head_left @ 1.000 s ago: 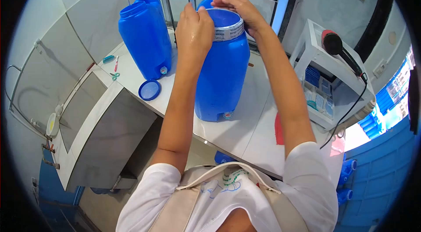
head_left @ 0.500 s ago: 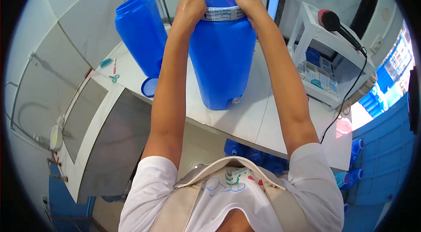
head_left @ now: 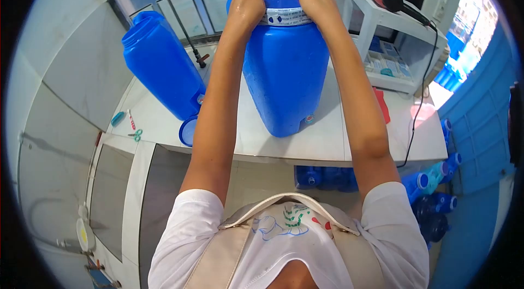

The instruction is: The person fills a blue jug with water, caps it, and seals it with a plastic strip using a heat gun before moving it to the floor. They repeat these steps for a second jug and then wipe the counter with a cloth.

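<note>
A tall blue water jug [head_left: 286, 76] with a small tap near its base stands upright on the white tiled counter in front of me. Round its blue cap [head_left: 282, 0] runs a clear plastic seal [head_left: 286, 18] printed with dark text. My left hand [head_left: 248, 6] is closed at the left side of the cap, pinching the seal's edge. Opposite it, my right hand [head_left: 317, 2] pinches the right side the same way. Both sets of fingertips are partly hidden behind the knuckles. Water drops wet the left hand.
An uncapped blue jug [head_left: 161, 65] stands to the left, with a loose blue lid [head_left: 188, 132] by its base. Scissors [head_left: 137, 135] and a teal cutter [head_left: 117, 118] lie further left. A corded hair dryer [head_left: 390, 0] rests on a white shelf [head_left: 376, 21]. Several bottles [head_left: 417, 181] stand below right.
My view has shifted, so the counter and its objects appear displaced. Both hands stay at the cap and seal. The capped jug looks slightly turned or tilted, with its seal print showing differently.
</note>
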`<move>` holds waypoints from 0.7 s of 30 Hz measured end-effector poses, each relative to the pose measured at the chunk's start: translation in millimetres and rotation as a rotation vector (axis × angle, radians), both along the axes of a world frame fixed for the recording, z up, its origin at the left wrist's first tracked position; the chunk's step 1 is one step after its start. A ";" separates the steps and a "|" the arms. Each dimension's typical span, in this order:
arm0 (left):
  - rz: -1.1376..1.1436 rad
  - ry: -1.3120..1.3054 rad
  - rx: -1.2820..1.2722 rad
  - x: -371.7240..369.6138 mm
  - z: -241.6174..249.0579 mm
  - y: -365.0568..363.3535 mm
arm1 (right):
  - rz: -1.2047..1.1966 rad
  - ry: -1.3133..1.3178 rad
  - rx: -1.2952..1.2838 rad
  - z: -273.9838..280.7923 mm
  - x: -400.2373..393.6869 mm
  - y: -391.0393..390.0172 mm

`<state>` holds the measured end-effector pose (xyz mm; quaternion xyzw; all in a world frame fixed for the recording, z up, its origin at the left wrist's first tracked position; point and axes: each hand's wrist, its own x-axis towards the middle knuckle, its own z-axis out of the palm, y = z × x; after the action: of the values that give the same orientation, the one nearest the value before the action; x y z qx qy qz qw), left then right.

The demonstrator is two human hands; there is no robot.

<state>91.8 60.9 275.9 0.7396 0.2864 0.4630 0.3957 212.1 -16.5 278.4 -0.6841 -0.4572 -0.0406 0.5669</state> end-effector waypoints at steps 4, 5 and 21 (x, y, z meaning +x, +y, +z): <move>-0.046 -0.013 0.087 -0.3 -2.0 10.7 | -0.167 -0.138 0.046 -7.2 -16.4 -3.4; -0.039 -0.003 0.154 -0.5 -6.3 12.9 | -0.234 -0.184 0.094 -13.4 -24.5 -6.8; -0.345 -0.292 0.180 -79.9 -26.7 30.6 | 0.216 -0.191 0.138 3.4 -11.5 -45.5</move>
<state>11.9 91.5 249.2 0.7349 0.0532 0.5144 0.4387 200.6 -61.9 281.8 -0.5834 -0.5760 -0.0754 0.5677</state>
